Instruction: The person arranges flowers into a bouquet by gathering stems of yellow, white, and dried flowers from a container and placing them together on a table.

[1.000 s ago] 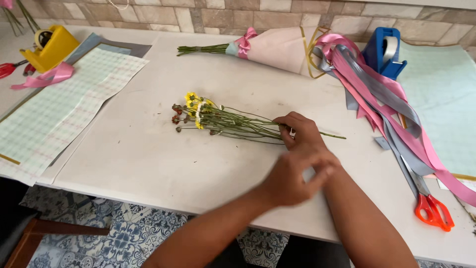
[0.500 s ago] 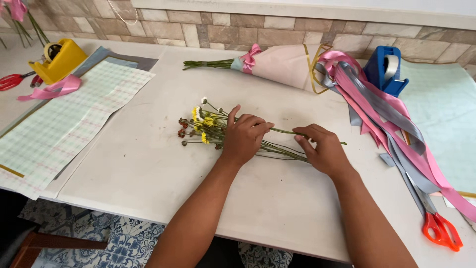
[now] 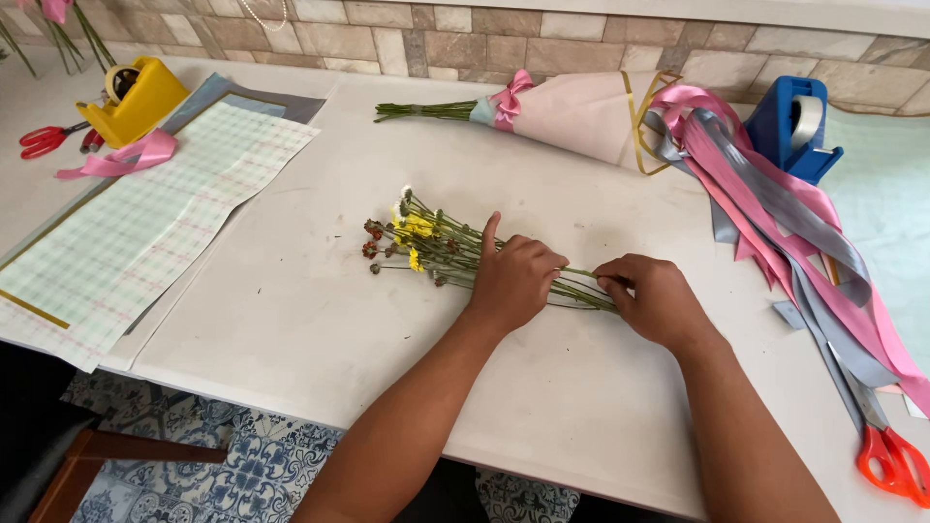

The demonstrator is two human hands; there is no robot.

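White desk (image 3: pixel 291 320) against a stone-tile wall. Loose bunch of small flowers (image 3: pixel 426 247) lies mid-desk, heads pointing left, stems right. Left hand (image 3: pixel 513 281) lies palm-down over the stems, fingers curled loosely, index finger stretched out toward the heads. Right hand (image 3: pixel 654 300) pinches the stem ends, fingertips closed on them. Wrapped bouquet (image 3: pixel 572 111) near the back edge, ribbons (image 3: pixel 785 213) trailing down the right side, blue tape dispenser (image 3: pixel 794 121) at back right. Orange scissors (image 3: pixel 896 465) at the front right corner. Checked paper (image 3: pixel 136 232) on the left, yellow tape dispenser (image 3: pixel 136 97) at back left.
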